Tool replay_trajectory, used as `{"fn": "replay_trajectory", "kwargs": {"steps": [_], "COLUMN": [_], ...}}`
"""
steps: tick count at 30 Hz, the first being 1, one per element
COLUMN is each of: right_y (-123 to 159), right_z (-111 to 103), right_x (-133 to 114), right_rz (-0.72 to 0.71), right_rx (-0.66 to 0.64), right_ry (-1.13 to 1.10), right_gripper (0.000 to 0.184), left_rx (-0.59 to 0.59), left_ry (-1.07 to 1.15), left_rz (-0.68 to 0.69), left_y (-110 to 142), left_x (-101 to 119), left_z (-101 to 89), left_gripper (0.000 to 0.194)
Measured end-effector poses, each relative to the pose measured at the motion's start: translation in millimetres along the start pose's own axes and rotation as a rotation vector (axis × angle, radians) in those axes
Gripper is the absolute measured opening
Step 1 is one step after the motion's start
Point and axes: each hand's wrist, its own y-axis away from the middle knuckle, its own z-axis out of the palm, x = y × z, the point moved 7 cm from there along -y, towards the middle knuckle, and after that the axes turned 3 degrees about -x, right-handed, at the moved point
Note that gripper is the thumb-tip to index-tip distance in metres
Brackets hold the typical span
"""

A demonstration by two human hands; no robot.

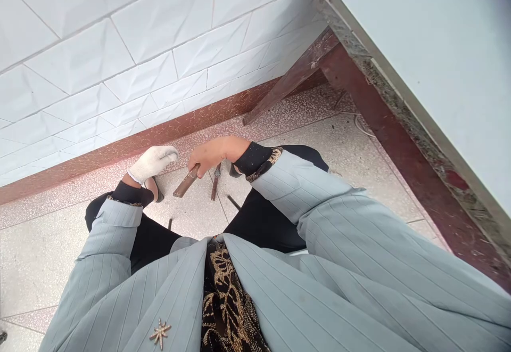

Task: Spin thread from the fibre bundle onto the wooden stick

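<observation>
My right hand [213,155] is bare and wrapped round a brown wooden handle [184,186]. The handle's near end slants down to the left; whatever is at its other end is hidden by the hand. My left hand [154,164] wears a white knit glove and is held a little left of the right hand, apart from it. The gloved fingers are curled closed, and I cannot make out whether anything is in them. Just beyond the handle, a slim tool with a dark reddish-brown handle [215,186] shows on the floor, its upper part hidden behind my right hand.
A white tiled wall [143,75] with a reddish skirting [120,157] runs ahead. To the right stands a white-topped table [439,48] on a red-brown frame [391,144]. Thin dark rods [233,202] show between my knees. The speckled floor [40,256] spreads left.
</observation>
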Motion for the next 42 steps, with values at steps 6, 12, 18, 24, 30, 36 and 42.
{"fn": "replay_trajectory", "kwargs": {"steps": [6,12,18,24,30,36,42], "right_y": [19.1,37.7,30.0,17.7,14.8,40.4,38.7], "right_z": [-22.9,-68.0,-66.0,-38.7,-3.3,-62.8,-76.0], "right_x": [-9.9,19.4,25.8,16.9,-4.8,5.2,30.9], "right_rz": [-0.2,-0.057,0.257,0.351,-0.084,-0.178,0.013], "right_rx": [0.04,0.495,0.625,0.261,-0.243,0.334,0.671], "right_ry": [-0.063,-0.324,0.01,0.371,0.078,-0.28,-0.504], "right_gripper": [0.006,0.023,0.028,0.025,0.024,0.021,0.015], "left_rx": [0.026,-0.064,-0.133,-0.154,-0.177,0.002,-0.082], "left_ry": [0.018,0.244,0.174,-0.035,-0.013,0.258,0.341], "left_rz": [-0.071,-0.008,-0.076,-0.007,0.049,-0.03,-0.014], "left_y": [-1.5,1.2,-0.7,-1.1,-0.3,-0.7,0.4], "left_x": [-13.5,8.6,19.1,17.1,18.2,8.7,18.6], "left_z": [1.2,10.7,22.2,22.4,19.5,9.6,16.2], "left_gripper": [0.025,0.03,0.032,0.027,0.028,0.023,0.025]}}
